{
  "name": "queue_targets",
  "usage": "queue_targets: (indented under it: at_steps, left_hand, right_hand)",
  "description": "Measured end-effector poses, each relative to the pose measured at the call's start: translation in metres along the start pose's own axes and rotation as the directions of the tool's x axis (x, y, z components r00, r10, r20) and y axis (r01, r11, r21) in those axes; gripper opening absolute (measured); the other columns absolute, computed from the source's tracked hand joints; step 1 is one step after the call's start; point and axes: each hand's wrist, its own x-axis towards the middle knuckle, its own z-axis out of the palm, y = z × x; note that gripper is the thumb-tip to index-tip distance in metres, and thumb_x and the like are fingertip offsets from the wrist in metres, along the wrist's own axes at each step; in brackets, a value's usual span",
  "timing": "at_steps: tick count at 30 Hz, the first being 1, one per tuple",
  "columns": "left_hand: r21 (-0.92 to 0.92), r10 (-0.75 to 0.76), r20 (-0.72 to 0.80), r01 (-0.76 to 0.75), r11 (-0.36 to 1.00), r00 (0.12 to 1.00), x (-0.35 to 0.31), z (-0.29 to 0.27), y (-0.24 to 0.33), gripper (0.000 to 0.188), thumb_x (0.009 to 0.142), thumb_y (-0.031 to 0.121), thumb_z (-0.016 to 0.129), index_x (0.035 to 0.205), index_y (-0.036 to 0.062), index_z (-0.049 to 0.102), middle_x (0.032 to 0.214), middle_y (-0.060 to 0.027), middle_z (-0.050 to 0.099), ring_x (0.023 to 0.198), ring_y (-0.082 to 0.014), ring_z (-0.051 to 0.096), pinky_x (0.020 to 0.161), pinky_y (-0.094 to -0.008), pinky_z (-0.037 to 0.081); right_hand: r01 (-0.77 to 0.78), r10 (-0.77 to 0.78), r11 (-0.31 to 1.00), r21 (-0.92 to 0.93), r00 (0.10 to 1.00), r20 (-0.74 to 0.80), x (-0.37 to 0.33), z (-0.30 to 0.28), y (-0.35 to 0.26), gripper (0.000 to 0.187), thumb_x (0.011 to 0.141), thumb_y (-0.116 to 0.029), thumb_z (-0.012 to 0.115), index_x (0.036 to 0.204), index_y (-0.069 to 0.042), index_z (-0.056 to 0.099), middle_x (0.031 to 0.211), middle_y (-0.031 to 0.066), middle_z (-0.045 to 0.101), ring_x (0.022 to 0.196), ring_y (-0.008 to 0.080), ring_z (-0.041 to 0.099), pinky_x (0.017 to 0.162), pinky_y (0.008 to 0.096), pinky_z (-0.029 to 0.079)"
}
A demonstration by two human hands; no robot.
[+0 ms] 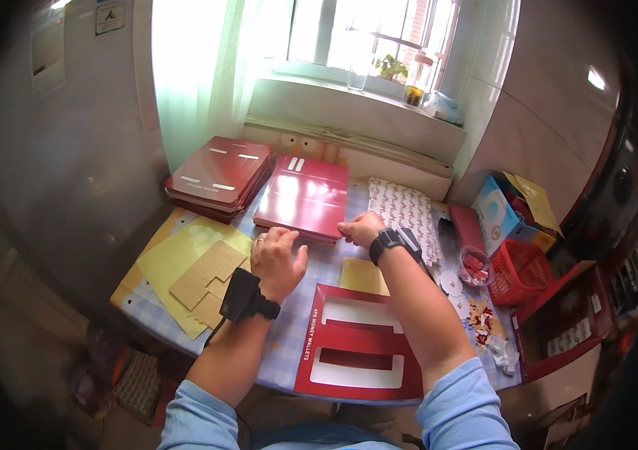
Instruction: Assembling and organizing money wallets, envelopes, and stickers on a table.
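A: What's at the far left, and why there?

B: A thick stack of dark red, slotted card sheets [218,174], at the back of the cloth-covered table [280,356], perhaps to leave the nearer part for working. In front, a flat, pale-yellow sheet [173,253] carries thin tan cardboard pieces [206,279], likely keeping them together.

A: And the left hand?

B: The left hand [275,262] has loosely bent fingers, thumb set apart, no object visible in it. It's by the near left part of the glossy red stack of rectangular card sheets [308,195]; I can't tell whether they touch.

A: Where's that stack, exactly?

B: Mid-table, just beyond both hands, so its near corners are easily reached. The right hand [364,227] is bunched narrow at the near right corner; whether it pinches a sheet, I can't tell.

A: How does the stack look?

B: Two short, pale slots towards the far left, window glare across a deep red face, layered edges showing along the near side.
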Motion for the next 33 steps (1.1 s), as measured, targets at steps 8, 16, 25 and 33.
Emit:
queue_targets:
  at_steps: [8, 16, 25, 33]
  left_hand:
    - [0.208, -0.251, -0.143, 0.277, 0.938, 0.957, 0.020, 0.000, -0.034, 0.069, 0.082, 0.038, 0.067, 0.132, -0.0048, 0.046, 0.136, -0.0230, 0.045, 0.126, -0.0385, 0.042, 0.106, -0.0456, 0.033]
    - [0.484, -0.422, 0.123, 0.317, 0.816, 0.898, 0.024, 0.014, -0.028, 0.082, 0.088, 0.063, 0.044, 0.142, 0.0014, 0.039, 0.151, -0.0229, 0.027, 0.142, -0.0402, 0.018, 0.115, -0.0532, 0.008]
    - [0.497, -0.297, 0.225, 0.153, 0.854, 0.928, 0.019, 0.015, -0.002, 0.072, 0.092, 0.058, 0.044, 0.138, 0.0024, 0.045, 0.147, -0.0232, 0.035, 0.138, -0.0399, 0.027, 0.114, -0.0520, 0.016]
    - [0.327, -0.247, 0.219, 0.168, 0.930, 0.944, 0.020, 0.009, -0.010, 0.066, 0.091, 0.053, 0.051, 0.134, 0.0038, 0.050, 0.143, -0.0240, 0.040, 0.136, -0.0380, 0.032, 0.113, -0.0528, 0.018]
  right_hand:
    - [0.237, -0.295, 0.871, -0.431, 0.953, -0.071, -0.026, 0.011, -0.011, 0.032, 0.093, -0.029, 0.048, 0.095, -0.005, 0.068, 0.102, 0.0207, 0.065, 0.098, 0.0353, 0.063, 0.088, 0.0451, 0.049]
    - [0.241, -0.263, 0.939, -0.244, 0.963, -0.061, -0.035, 0.017, -0.006, 0.035, 0.091, -0.029, 0.049, 0.103, 0.001, 0.062, 0.107, 0.0241, 0.064, 0.101, 0.0398, 0.061, 0.089, 0.0468, 0.048]
    - [0.197, -0.187, 0.979, 0.057, 0.971, -0.149, -0.017, 0.012, 0.011, 0.034, 0.082, -0.019, 0.051, 0.099, 0.007, 0.064, 0.101, 0.0294, 0.064, 0.099, 0.0417, 0.061, 0.092, 0.0444, 0.047]
    - [0.299, -0.354, 0.928, -0.221, 0.893, -0.278, -0.034, 0.004, -0.010, 0.041, 0.082, -0.024, 0.049, 0.113, 0.000, 0.063, 0.106, 0.0271, 0.064, 0.102, 0.0413, 0.060, 0.094, 0.0457, 0.047]
